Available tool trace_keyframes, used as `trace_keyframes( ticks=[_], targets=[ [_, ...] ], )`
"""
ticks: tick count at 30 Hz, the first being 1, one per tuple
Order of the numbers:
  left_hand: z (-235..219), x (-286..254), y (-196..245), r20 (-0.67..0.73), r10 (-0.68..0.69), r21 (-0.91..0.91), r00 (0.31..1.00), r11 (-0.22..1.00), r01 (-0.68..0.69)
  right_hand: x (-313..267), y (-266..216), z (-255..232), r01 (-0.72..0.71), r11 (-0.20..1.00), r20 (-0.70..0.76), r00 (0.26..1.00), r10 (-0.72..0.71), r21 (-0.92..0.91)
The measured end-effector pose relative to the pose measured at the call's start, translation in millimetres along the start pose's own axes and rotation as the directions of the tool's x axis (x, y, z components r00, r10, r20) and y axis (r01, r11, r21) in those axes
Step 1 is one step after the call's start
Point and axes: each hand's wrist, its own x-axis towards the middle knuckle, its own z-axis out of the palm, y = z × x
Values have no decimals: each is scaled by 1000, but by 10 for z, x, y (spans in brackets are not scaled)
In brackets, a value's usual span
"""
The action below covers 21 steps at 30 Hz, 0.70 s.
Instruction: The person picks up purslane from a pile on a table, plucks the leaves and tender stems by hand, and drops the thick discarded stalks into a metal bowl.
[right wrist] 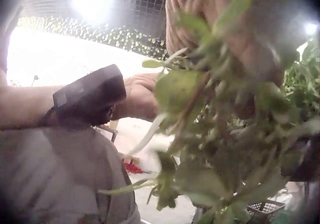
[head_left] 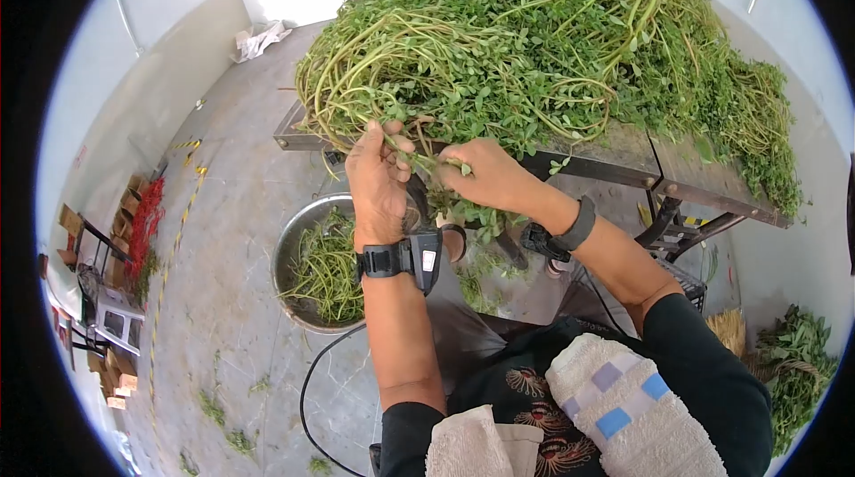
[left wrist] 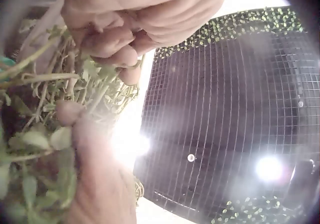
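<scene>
Between my two hands, a thin green stem stretches just in front of the table's near edge. My left hand [head_left: 378,176] pinches it at the left, palm side toward me and fingers curled. On the right, my right hand [head_left: 492,176] grips leafy stems [right wrist: 215,149], with its fingers curled round them. Their leaves hang below that hand and fill much of the right wrist view. Behind the hands, a large heap of leafy green plants [head_left: 499,58] is piled on the table [head_left: 614,156]. Below my left forearm stands a metal basin [head_left: 283,250] holding cut green stems [head_left: 329,272].
Plant scraps [head_left: 239,441] lie scattered on the grey floor [head_left: 240,299]. A black cable [head_left: 307,388] curves across it beside me. Boxes and a grey stool [head_left: 118,321] stand along the left wall. Another leafy bunch [head_left: 793,370] is at the lower right, and a towel [head_left: 632,406] hangs over my chest.
</scene>
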Motion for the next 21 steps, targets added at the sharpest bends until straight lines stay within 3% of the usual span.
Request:
trace_keyframes(
  ticks=[1,2,4,5,6,8,9,11,12,14,15,17,18,20,21],
  targets=[
    [12,-23,0,1,33,49,999,998,-33,44,48,68,103,987,-171,978,-122,-120],
    [45,-37,-24,-1,36,46,999,998,-36,78,79,74,106,987,-169,978,-126,-121],
    [84,-28,-54,66,14,74,998,997,-19,196,-3,38,-196,946,-226,940,256,256],
    [59,-17,-51,67,12,49,998,999,-16,248,-42,16,-335,788,-244,825,510,516],
    [16,-20,-41,64,15,48,998,999,-18,330,46,-13,-179,751,-378,776,505,636],
    [-62,0,7,35,18,50,999,999,-20,425,115,-277,-233,531,-177,772,610,815],
    [-51,5,11,34,22,45,999,999,-23,465,13,-325,-234,535,-177,775,606,812],
    [-11,-14,4,17,47,91,999,995,-48,540,-224,-365,-254,595,-78,877,475,763],
    [6,-27,6,16,49,90,999,995,-50,602,-225,-332,-254,595,-77,878,473,762],
    [34,-54,13,3,66,141,998,988,-65,782,-237,-272,-168,872,-51,975,215,459],
    [28,-54,12,4,69,142,998,987,-69,865,-246,-229,-165,872,-52,976,212,461],
    [19,-30,-12,3,88,179,996,980,-87,1023,-276,-149,36,999,-105,994,-32,37],
    [29,-28,-10,6,91,180,996,979,-91,1088,-282,-101,39,999,-109,993,-35,36],
    [35,-34,-13,-18,116,241,993,965,-108,1185,-291,-3,-76,957,-12,997,75,-280],
    [28,-22,-20,-19,119,241,993,964,-111,1224,-299,7,-118,934,23,991,134,-337]
  ],
)
